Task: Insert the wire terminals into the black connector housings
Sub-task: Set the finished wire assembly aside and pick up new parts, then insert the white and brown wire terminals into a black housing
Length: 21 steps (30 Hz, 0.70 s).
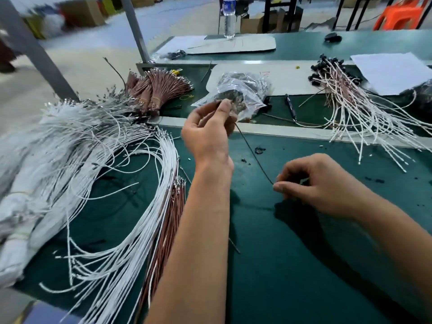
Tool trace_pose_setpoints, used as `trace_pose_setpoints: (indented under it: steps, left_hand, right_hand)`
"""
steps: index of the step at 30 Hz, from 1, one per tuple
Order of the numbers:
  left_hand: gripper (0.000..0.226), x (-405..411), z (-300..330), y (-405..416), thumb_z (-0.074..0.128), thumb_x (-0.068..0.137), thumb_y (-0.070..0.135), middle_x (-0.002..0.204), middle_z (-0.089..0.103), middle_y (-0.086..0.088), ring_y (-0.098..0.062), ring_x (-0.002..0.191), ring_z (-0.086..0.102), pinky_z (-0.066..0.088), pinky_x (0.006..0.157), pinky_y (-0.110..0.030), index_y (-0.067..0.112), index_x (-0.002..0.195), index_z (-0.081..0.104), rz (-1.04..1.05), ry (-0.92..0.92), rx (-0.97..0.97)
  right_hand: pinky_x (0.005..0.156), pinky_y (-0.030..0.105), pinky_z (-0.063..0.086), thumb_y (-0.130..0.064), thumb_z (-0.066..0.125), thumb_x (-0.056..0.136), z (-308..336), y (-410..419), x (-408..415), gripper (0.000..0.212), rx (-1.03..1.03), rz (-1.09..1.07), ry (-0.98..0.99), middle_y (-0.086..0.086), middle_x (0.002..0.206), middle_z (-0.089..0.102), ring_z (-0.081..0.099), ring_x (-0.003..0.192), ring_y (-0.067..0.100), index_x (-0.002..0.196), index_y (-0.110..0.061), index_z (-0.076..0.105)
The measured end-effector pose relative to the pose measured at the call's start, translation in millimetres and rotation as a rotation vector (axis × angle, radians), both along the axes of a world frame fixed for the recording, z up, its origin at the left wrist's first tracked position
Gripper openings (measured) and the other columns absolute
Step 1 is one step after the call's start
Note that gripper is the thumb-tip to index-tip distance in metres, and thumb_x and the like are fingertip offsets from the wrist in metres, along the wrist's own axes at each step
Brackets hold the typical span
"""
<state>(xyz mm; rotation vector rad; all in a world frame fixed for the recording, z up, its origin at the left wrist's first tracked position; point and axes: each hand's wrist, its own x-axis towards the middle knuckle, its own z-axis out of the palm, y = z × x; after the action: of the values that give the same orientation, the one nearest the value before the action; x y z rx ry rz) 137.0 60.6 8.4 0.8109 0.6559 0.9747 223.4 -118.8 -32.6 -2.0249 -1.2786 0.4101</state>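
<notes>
1. The work happens on a long table (304, 265) covered with a dark green mat, smooth and a little dusty, with small black crumbs on it. A pale metal strip crosses it between the near part and the far part.
2. Behind the table the room looks like a workshop: a pale floor, cardboard boxes, an orange plastic chair (397, 16) and a clear water bottle (229, 17) standing at the far edge.
3. On the left lies a big loose bundle of thin white wires (98, 183), curved in wide loops, with small metal ends. Just beside it runs a straight bunch of brown wires (163, 242).
4. Farther back, brown wire bundles (159, 90) are tied with yellow bands.
5. A crumpled transparent plastic bag (243, 92) sits in the middle; it seems to hold small dark parts, but the view is too blurred to be sure.
6. On the right, a heap of finished wires (350, 106) ends in black connector housings (327, 66), next to white paper sheets (392, 71).
7. The left hand (208, 132) is raised, its thumb and fingers pinching the upper end of one thin dark wire (252, 153).
8. The right hand (320, 183) is lower, near the mat, its fingers curled and pinching the lower end of the same wire.
</notes>
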Motion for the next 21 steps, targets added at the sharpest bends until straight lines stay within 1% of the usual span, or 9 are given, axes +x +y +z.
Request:
trace_pose_setpoints:
  steps: [3, 5, 7, 9, 12, 14, 16, 19, 21]
  left_hand:
    - [0.014, -26.2, 7.0, 31.1, 0.078, 0.085, 0.004, 0.080, 0.073, -0.009, -0.016, 0.059, 0.065, 0.048, 0.050, -0.022, 0.010, 0.089, 0.067, 0.155, 0.052, -0.007]
    - [0.014, -45.1, 8.1, 49.4, 0.078, 0.086, 0.005, 0.082, 0.073, -0.011, -0.015, 0.058, 0.063, 0.042, 0.044, -0.020, 0.012, 0.086, 0.065, 0.273, 0.102, -0.012]
    - [0.013, -61.7, 6.2, 63.2, 0.076, 0.086, 0.003, 0.083, 0.072, -0.013, -0.013, 0.054, 0.060, 0.041, 0.042, -0.019, 0.009, 0.084, 0.065, 0.349, 0.146, -0.029]
    - [0.010, -76.7, 2.5, 73.0, 0.074, 0.086, 0.002, 0.083, 0.071, -0.012, -0.010, 0.049, 0.057, 0.039, 0.042, -0.019, 0.007, 0.089, 0.066, 0.385, 0.201, -0.043]
    - [0.012, -91.2, -2.9, 85.0, 0.075, 0.084, 0.004, 0.086, 0.073, -0.010, -0.010, 0.052, 0.057, 0.039, 0.043, -0.019, 0.008, 0.093, 0.068, 0.433, 0.279, -0.044]
    - [0.011, -97.2, -4.5, 91.1, 0.075, 0.084, 0.004, 0.085, 0.073, -0.010, -0.011, 0.052, 0.057, 0.038, 0.044, -0.020, 0.010, 0.088, 0.067, 0.455, 0.290, -0.045]
    - [0.012, -100.1, -4.8, 95.6, 0.075, 0.083, 0.003, 0.084, 0.072, -0.009, -0.010, 0.050, 0.056, 0.037, 0.043, -0.019, 0.009, 0.087, 0.066, 0.458, 0.296, -0.042]
    - [0.012, -100.9, -3.2, 99.6, 0.074, 0.083, 0.003, 0.081, 0.071, -0.008, -0.009, 0.048, 0.055, 0.036, 0.040, -0.018, 0.009, 0.089, 0.066, 0.451, 0.298, -0.039]
    - [0.012, -99.2, -1.2, 100.5, 0.074, 0.083, 0.003, 0.078, 0.071, -0.007, -0.010, 0.049, 0.056, 0.036, 0.040, -0.019, 0.011, 0.087, 0.066, 0.449, 0.291, -0.035]
  right_hand:
    - [0.056, 0.023, 0.050, -0.041, 0.076, 0.090, 18.3, 38.3, -6.7, 0.031, -0.178, 0.114, -0.007, -0.010, 0.062, 0.071, 0.062, 0.055, 0.005, 0.067, -0.020, 0.072]
    - [0.049, 0.020, 0.046, -0.050, 0.070, 0.092, 23.5, 77.9, -18.7, 0.042, -0.111, 0.054, 0.087, -0.005, 0.061, 0.071, 0.061, 0.051, 0.007, 0.069, -0.014, 0.073]
    - [0.048, 0.022, 0.047, -0.048, 0.064, 0.098, 21.3, 124.9, -34.4, 0.049, -0.033, -0.059, 0.201, 0.004, 0.063, 0.073, 0.063, 0.052, 0.013, 0.074, -0.006, 0.073]
    - [0.058, 0.027, 0.048, -0.044, 0.064, 0.099, 18.1, 170.3, -54.3, 0.049, -0.082, -0.088, 0.097, 0.009, 0.065, 0.070, 0.065, 0.059, 0.020, 0.073, -0.003, 0.070]
    - [0.069, 0.032, 0.043, -0.048, 0.075, 0.090, 14.0, 212.7, -81.7, 0.054, -0.207, -0.115, -0.145, 0.006, 0.071, 0.054, 0.056, 0.078, 0.030, 0.068, -0.008, 0.045]
    - [0.074, 0.036, 0.048, -0.036, 0.078, 0.088, 12.0, 228.7, -91.7, 0.047, -0.263, -0.080, -0.213, 0.010, 0.087, 0.058, 0.061, 0.090, 0.034, 0.074, -0.013, 0.039]
    - [0.075, 0.034, 0.049, -0.018, 0.068, 0.087, 13.9, 237.3, -94.2, 0.036, -0.307, -0.074, -0.192, 0.011, 0.089, 0.058, 0.065, 0.099, 0.036, 0.070, -0.010, 0.037]
    - [0.068, 0.030, 0.046, -0.008, 0.058, 0.088, 21.4, 239.7, -88.7, 0.025, -0.351, -0.055, -0.108, 0.006, 0.074, 0.048, 0.058, 0.087, 0.032, 0.070, -0.012, 0.041]
    - [0.052, 0.026, 0.040, -0.005, 0.057, 0.090, 23.2, 238.4, -84.6, 0.020, -0.314, -0.067, 0.122, 0.008, 0.072, 0.050, 0.052, 0.068, 0.026, 0.074, -0.009, 0.046]
